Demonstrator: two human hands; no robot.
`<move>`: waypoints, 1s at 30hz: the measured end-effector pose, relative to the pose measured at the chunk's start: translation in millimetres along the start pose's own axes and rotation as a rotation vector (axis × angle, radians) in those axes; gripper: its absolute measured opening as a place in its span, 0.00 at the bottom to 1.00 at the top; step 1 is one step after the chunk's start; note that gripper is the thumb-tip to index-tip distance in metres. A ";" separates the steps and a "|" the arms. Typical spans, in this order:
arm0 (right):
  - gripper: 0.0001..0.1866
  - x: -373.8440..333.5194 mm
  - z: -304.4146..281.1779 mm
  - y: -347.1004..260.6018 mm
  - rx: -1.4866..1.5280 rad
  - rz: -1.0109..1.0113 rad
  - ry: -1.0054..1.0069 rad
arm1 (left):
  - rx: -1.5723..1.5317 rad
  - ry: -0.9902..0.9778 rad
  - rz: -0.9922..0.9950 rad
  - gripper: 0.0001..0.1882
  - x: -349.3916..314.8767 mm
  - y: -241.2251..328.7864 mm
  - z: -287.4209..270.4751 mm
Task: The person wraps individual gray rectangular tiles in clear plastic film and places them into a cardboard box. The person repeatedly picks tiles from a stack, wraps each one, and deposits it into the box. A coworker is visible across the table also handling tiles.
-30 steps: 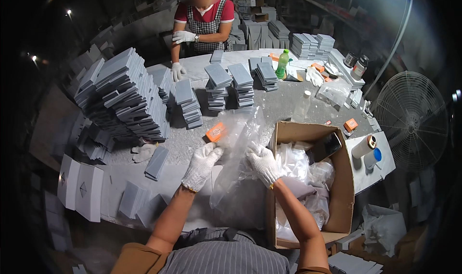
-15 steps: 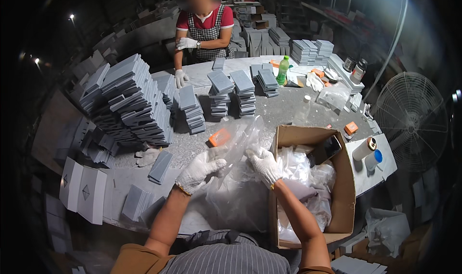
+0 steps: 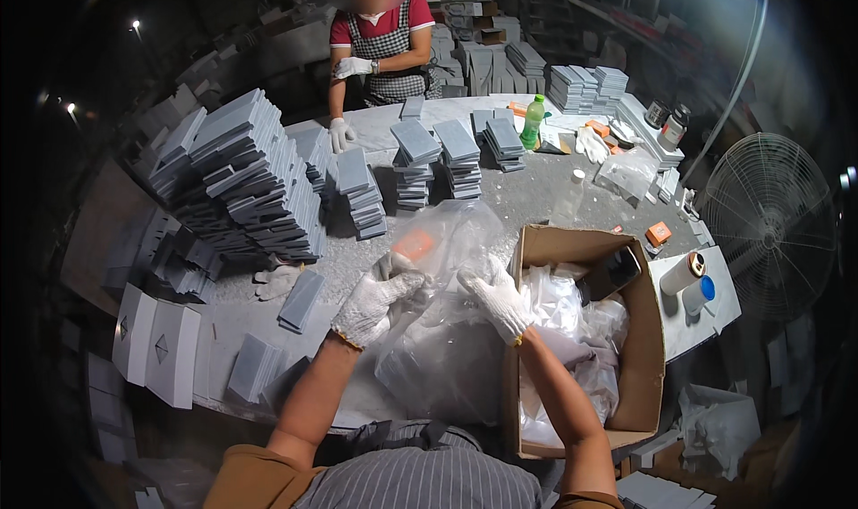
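In white knit gloves, my left hand [image 3: 379, 300] and my right hand [image 3: 498, 300] both pinch a clear plastic bag [image 3: 447, 357]. The bag hangs between them, its upper part spread above my fingers and its lower part draping toward my apron. Through its film shows an orange box [image 3: 413, 243] on the table. Close to my right forearm stands an open cardboard box [image 3: 657, 348] with clear plastic bags [image 3: 572, 317] and a dark object inside. Grey rectangular tiles [image 3: 301, 300] lie beyond my left hand, with a loose white glove [image 3: 277, 281] beside them.
Tall stacks of grey tiles [image 3: 255, 169] fill the table's left, with smaller stacks [image 3: 414, 165] along the middle. A co-worker [image 3: 393, 53] stands across the table, one gloved hand on it. A green bottle [image 3: 533, 122], white containers [image 3: 699, 294] and a fan [image 3: 769, 232] are rightward.
The plastic bag's upper part has spread wider and now covers the orange box. My hands remain close together on it. The view has shifted slightly.
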State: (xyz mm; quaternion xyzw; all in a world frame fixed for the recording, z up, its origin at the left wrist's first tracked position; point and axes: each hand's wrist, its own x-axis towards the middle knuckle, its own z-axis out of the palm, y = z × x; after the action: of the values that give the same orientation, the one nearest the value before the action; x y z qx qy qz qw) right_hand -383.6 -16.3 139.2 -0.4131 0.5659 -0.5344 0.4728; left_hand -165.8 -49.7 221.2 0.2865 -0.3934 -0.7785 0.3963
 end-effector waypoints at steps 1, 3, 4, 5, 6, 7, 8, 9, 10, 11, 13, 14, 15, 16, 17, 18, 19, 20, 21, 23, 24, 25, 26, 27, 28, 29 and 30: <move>0.36 0.8 -4.2 3.9 -0.014 -0.041 0.017 | 0.047 0.031 0.015 0.10 -0.9 0.1 2.6; 0.42 -14.4 1.8 -28.5 0.109 -0.073 -0.042 | 0.056 0.079 0.013 0.10 -3.8 4.1 -7.6; 0.43 -19.2 -2.8 -38.9 0.126 -0.103 0.002 | 0.007 0.062 -0.015 0.10 1.2 3.2 -14.9; 0.41 -21.8 -5.1 -38.9 0.098 -0.210 0.098 | -0.042 0.045 -0.043 0.10 5.1 2.8 -18.6; 0.39 -24.8 -6.3 -41.3 0.091 -0.273 0.168 | -0.056 0.072 -0.032 0.10 6.5 1.9 -17.7; 0.37 -28.7 -7.0 -46.3 0.084 -0.337 0.239 | -0.071 0.098 -0.020 0.10 7.4 -0.2 -15.3; 0.32 -39.5 -1.2 -62.8 0.144 -0.278 0.254 | -0.084 0.132 -0.007 0.09 6.7 -1.8 -14.1; 0.29 -42.8 5.3 -64.6 0.194 -0.291 0.219 | -0.074 0.118 -0.018 0.08 7.9 -2.8 -11.2; 0.29 -47.1 11.2 -60.3 0.161 -0.233 0.136 | -0.064 0.105 -0.028 0.06 8.8 -3.4 -8.2; 0.30 -51.2 15.9 -57.5 0.120 -0.177 0.061 | -0.058 0.081 -0.038 0.05 12.0 -3.6 -3.7; 0.37 -52.8 31.7 -54.4 -0.040 -0.074 -0.071 | -0.005 0.099 -0.096 0.01 15.4 -6.7 4.5; 0.40 -54.1 39.1 -64.8 -0.225 -0.051 -0.107 | 0.084 0.142 -0.111 0.01 15.0 -8.7 7.7; 0.40 -55.9 45.1 -73.5 -0.315 -0.069 -0.108 | 0.176 0.177 -0.118 0.02 15.1 -9.3 10.4; 0.38 -55.2 47.8 -71.3 -0.334 -0.111 -0.094 | 0.187 0.005 0.013 0.04 19.6 -20.4 0.9; 0.37 -53.4 50.2 -68.6 -0.351 -0.148 -0.082 | 0.148 0.065 0.011 0.04 18.3 -19.9 1.5; 0.27 -55.8 53.4 -82.0 -0.251 -0.013 -0.048 | 0.107 0.125 0.009 0.05 17.7 -17.6 2.8; 0.23 -49.6 54.2 -76.0 -0.172 -0.081 -0.034 | 0.066 0.186 0.008 0.06 16.9 -15.9 2.7; 0.19 -46.0 54.9 -66.1 -0.094 -0.138 -0.021 | 0.011 0.083 0.005 0.08 14.4 -14.0 -5.6; 0.16 -43.2 54.4 -60.6 -0.015 -0.194 -0.008 | 0.030 0.030 -0.056 0.09 13.1 -7.1 -12.4; 0.13 -37.5 49.4 -52.5 -0.069 -0.174 -0.014 | 0.064 -0.070 -0.189 0.11 11.5 7.1 -18.5; 0.13 -34.7 48.3 -48.7 -0.129 -0.134 -0.017 | 0.131 -0.047 -0.154 0.12 11.5 6.7 -20.5; 0.14 -31.0 48.1 -46.4 -0.189 -0.094 -0.020 | 0.165 -0.018 -0.120 0.12 11.6 9.9 -18.1; 0.14 -29.2 48.9 -41.8 -0.149 -0.121 -0.022 | 0.196 0.011 -0.096 0.11 10.7 12.4 -12.9; 0.14 -29.3 51.1 -36.5 -0.106 -0.142 -0.027 | 0.230 0.047 -0.076 0.10 7.5 12.4 -10.0; 0.14 -26.0 51.3 -29.9 -0.013 -0.062 -0.057 | 0.208 0.120 -0.050 0.07 10.0 5.8 -13.9; 0.15 -21.9 50.3 -18.6 0.009 -0.037 -0.089 | 0.159 0.100 -0.027 0.05 12.6 0.0 -20.0; 0.16 -26.5 55.5 -28.4 0.048 -0.032 -0.067 | 0.178 0.098 -0.015 0.05 13.2 -1.4 -26.2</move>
State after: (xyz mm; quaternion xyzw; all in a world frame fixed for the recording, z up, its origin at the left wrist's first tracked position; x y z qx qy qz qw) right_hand -324.8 -4.9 170.9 -0.4285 0.5299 -0.5412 0.4926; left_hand -153.3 -70.4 204.5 0.3614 -0.4389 -0.7285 0.3822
